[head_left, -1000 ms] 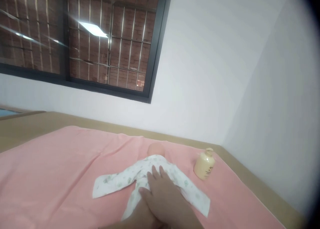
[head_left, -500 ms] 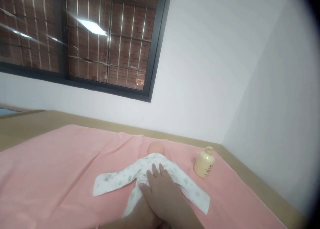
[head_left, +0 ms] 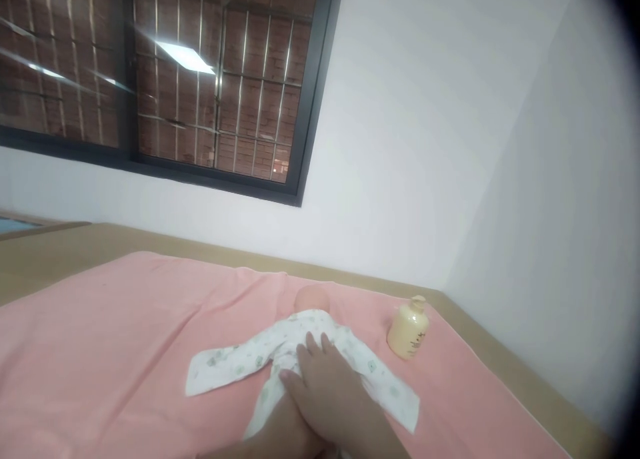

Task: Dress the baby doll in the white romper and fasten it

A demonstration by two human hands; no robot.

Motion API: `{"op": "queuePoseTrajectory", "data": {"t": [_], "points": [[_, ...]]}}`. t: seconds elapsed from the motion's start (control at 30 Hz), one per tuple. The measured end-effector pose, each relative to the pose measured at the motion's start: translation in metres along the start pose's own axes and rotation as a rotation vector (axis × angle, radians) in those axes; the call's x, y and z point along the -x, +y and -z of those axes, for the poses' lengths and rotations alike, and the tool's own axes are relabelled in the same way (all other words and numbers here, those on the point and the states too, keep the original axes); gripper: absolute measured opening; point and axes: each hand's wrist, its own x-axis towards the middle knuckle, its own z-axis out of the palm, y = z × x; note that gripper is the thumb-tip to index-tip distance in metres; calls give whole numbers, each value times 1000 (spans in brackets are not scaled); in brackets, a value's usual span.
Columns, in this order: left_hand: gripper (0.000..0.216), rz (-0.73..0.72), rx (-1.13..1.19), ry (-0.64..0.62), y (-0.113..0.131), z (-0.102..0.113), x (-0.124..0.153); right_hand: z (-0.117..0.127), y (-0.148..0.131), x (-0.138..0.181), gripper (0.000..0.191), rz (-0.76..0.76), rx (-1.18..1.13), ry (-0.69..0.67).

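A baby doll lies stretched out on a pink blanket, its bare head pointing away from me. It wears a white garment with small green prints, and the long sleeves spread out to both sides. My right hand rests flat on the doll's middle, fingers slightly spread and pointing toward its head. Low in the view, my left hand lies at the doll's lower part. It is partly beneath my right hand and wrist, so its fingers are hidden.
A pale yellow pump bottle stands on the blanket to the right of the doll. The blanket covers a tan padded surface that meets a white wall. A dark-framed window with bars behind it is at upper left.
The view has shifted very slightly. Both hands stay in place on the doll, with hardly any movement.
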Motion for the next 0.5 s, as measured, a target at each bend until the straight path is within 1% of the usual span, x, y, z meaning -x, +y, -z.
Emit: {"op": "queuePoseTrajectory", "data": {"t": [0.07, 0.1, 0.17, 0.2, 0.23, 0.27, 0.3, 0.33, 0.37, 0.43, 0.5], "points": [[26, 27, 19, 15, 5, 5, 0, 4, -1, -2, 44, 63, -83, 63], [23, 41, 27, 24, 7, 9, -2, 5, 2, -5, 42, 82, -144, 106], [18, 69, 37, 54, 11, 18, -9, 7, 12, -17, 39, 72, -290, 224], [19, 127, 47, 93, 12, 24, -15, 7, 19, -24, 36, 45, -357, 302], [20, 232, 61, 148, 13, 30, -23, 6, 27, -31, 33, 4, -408, 396], [21, 375, 73, 209, 12, 38, -31, 4, 34, -38, 32, -61, -419, 487], [21, 539, 73, 269, 11, 45, -40, 1, 41, -44, 32, -144, -381, 549], [21, 712, 53, 316, 8, 51, -49, -3, 46, -49, 31, -234, -300, 553], [22, 834, -5, 326, 4, 56, -58, -8, 50, -53, 31, -294, -196, 518], [23, 988, -217, 299, -7, 63, -73, -16, 52, -59, 36, -307, -35, 430], [26, 1106, -432, 257, -20, 64, -84, -20, 49, -64, 48, -327, 24, 340]]}}
